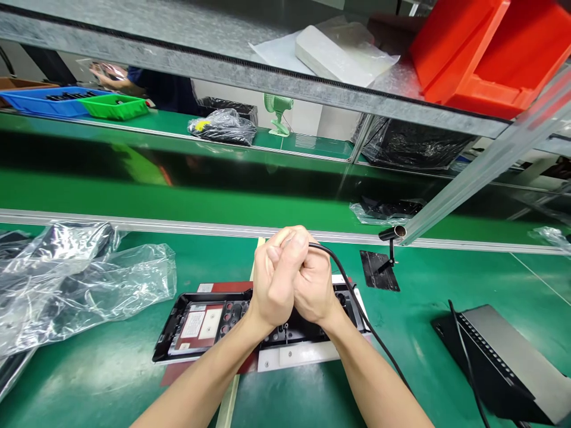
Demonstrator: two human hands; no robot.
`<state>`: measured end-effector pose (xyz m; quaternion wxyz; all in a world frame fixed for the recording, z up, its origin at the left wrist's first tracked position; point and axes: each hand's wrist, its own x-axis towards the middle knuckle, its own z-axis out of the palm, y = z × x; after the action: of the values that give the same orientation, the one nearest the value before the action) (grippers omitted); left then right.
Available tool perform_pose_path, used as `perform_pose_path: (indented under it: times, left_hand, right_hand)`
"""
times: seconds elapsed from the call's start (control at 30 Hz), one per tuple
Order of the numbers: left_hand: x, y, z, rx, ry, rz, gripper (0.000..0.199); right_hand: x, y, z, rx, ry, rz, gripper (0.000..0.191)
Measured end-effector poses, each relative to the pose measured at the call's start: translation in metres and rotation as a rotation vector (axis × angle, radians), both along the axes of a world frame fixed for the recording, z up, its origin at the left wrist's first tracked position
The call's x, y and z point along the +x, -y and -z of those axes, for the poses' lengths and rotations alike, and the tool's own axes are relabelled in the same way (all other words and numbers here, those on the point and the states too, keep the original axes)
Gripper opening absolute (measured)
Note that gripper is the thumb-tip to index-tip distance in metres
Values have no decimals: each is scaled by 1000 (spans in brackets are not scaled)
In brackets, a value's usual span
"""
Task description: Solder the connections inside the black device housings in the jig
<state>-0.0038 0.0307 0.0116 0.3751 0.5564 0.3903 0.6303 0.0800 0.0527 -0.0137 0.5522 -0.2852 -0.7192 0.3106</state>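
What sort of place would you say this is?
Probably an assembly workshop: a green workbench holds a black housing in a fixture, and parts trays stand beyond the conveyor-like strip.

cable [329, 252] partly hidden by grip [314, 286], red bin [455, 47] cut off

A glossy, smooth green tabletop [423, 321] lies beneath crinkled, shiny clear plastic bags [134, 279], a black plastic frame [167, 339] and a smooth, matt white block [307, 355], while a mottled grey metal shelf [178, 53] carries a smooth red plastic bin [491, 71] beside a brushed-looking metal post [468, 169]
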Motion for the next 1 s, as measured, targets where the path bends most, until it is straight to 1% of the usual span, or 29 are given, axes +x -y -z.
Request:
perform_pose_path:
  times: [0.17,0.3,0.43,0.63,0.87,1.0]
  left_hand:
    - [0,-1,1,-5,-27,-14,47]
    - [0,-3,2,-3,-34,0,47]
    - [-1,-3,5,33,-54,2,45]
    - [0,-3,6,50,-37,14,42]
    - [0,-3,7,71,-37,-3,43]
    - [0,-2,8,49,-24,2,44]
  right_hand:
    - [-1,-1,0,-3,14,20,20]
    - [0,-1,2,2,7,22,19]
    - [0,-1,3,3,33,22,20]
    - [-1,0,2,-2,18,20,20]
    - [1,0,8,7,61,58,21]
    - [0,0,8,11,45,49,20]
